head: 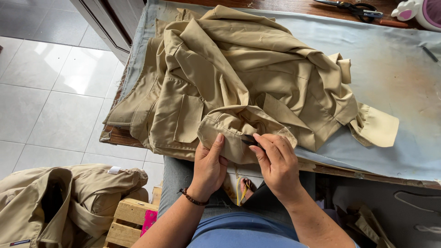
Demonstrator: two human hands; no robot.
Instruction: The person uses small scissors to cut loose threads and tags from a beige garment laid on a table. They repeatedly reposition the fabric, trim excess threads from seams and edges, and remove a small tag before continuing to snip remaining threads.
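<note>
Both hands grip the shirt (239, 78) hem: left hand (209, 165) pinches it, right hand (275, 160) fingers (262, 147) clench a small dark tool (248, 139) between them.

Smooth, faintly sheened khaki cloth shirt (239, 78) rumples over a matt, stained grey-blue table cover (395, 82); beside the table, glossy white floor tiles (50, 92) and a rough wooden crate (131, 220).

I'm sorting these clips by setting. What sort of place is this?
Probably a small tailoring or garment workshop. A tan shirt lies on a cloth-covered table, scissors rest at its far edge, and more tan garments are piled by the tiled floor.
</note>
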